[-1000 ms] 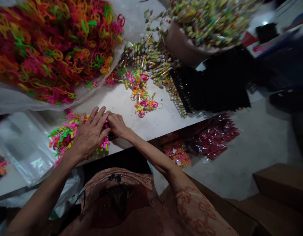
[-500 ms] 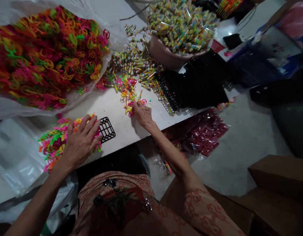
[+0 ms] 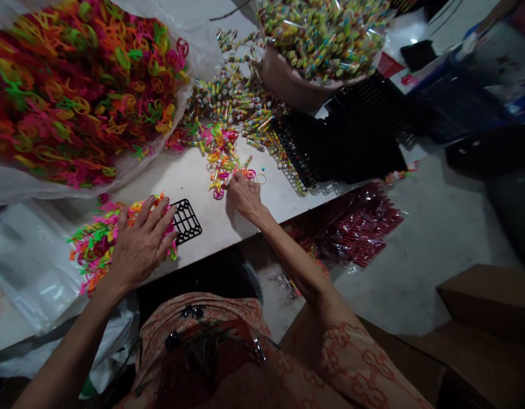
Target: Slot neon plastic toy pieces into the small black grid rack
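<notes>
My left hand lies flat, fingers spread, on a row of neon plastic toys at the table's near edge. A small black grid piece pokes out to the right of that row, just beside my fingertips. My right hand reaches further out and pinches at a small loose heap of coloured plastic toys in the middle of the white table. What its curled fingers hold is too small to make out.
A big clear bag of neon plastic toys fills the far left. A pink basin of wrapped candies stands at the back, with loose candies scattered before it. Black grid pieces are stacked at right. Red packets lie below the table.
My right hand left the row by my left hand and reached out to the small heap in mid-table. The black grid piece came into view. My left hand stayed on the row.
</notes>
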Demonstrator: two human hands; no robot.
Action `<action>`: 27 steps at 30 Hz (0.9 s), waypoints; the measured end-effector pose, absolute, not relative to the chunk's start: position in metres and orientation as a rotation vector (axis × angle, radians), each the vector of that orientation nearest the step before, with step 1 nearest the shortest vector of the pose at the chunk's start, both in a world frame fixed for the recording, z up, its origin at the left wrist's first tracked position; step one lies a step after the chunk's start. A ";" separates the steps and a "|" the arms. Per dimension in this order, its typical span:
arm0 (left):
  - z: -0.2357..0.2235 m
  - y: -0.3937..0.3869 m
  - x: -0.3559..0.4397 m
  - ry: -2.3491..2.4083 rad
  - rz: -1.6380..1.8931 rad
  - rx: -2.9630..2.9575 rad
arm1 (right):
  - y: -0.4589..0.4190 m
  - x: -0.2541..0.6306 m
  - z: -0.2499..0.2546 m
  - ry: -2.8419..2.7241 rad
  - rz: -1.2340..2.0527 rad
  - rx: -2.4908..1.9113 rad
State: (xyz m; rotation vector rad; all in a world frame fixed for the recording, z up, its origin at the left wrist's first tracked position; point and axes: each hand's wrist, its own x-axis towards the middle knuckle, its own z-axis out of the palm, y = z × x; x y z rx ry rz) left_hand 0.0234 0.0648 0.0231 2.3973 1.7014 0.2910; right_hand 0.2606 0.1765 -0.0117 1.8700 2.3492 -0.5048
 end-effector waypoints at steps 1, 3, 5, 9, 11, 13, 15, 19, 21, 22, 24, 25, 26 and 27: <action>0.023 0.065 0.023 1.696 0.288 2.397 | 0.180 0.259 -0.013 2.370 -0.516 1.849; 0.022 0.065 0.023 1.686 0.294 2.412 | 0.184 0.257 -0.014 2.423 -0.542 1.836; 0.022 0.065 0.022 1.682 0.295 2.443 | 0.181 0.258 -0.014 2.497 -0.640 1.830; 0.024 0.066 0.022 1.692 0.240 2.465 | 0.154 0.252 -0.021 2.572 -1.318 1.793; 0.024 0.066 0.021 1.693 0.222 2.478 | 0.135 0.239 -0.028 2.440 -1.782 1.824; 0.024 0.066 0.020 1.684 0.209 2.495 | 0.117 0.222 -0.036 2.236 -2.167 1.877; 0.024 0.066 0.017 1.673 0.196 2.496 | 0.102 0.204 -0.044 2.094 -2.412 1.913; 0.023 0.065 0.014 1.670 0.181 2.471 | 0.084 0.181 -0.057 2.199 -2.510 1.827; 0.023 0.064 0.014 1.676 0.173 2.460 | 0.080 0.178 -0.061 2.360 -2.364 1.794; 0.023 0.064 0.015 1.678 0.169 2.454 | 0.080 0.178 -0.062 2.454 -2.256 1.786; 0.023 0.064 0.015 1.679 0.161 2.444 | 0.081 0.178 -0.064 2.620 -2.049 1.738; 0.024 0.065 0.015 1.678 0.156 2.439 | 0.082 0.179 -0.064 2.670 -1.986 1.698; 0.024 0.065 0.015 1.677 0.151 2.434 | 0.084 0.180 -0.064 2.690 -1.957 1.672; 0.024 0.065 0.015 1.675 0.145 2.428 | 0.086 0.180 -0.064 2.687 -1.955 1.659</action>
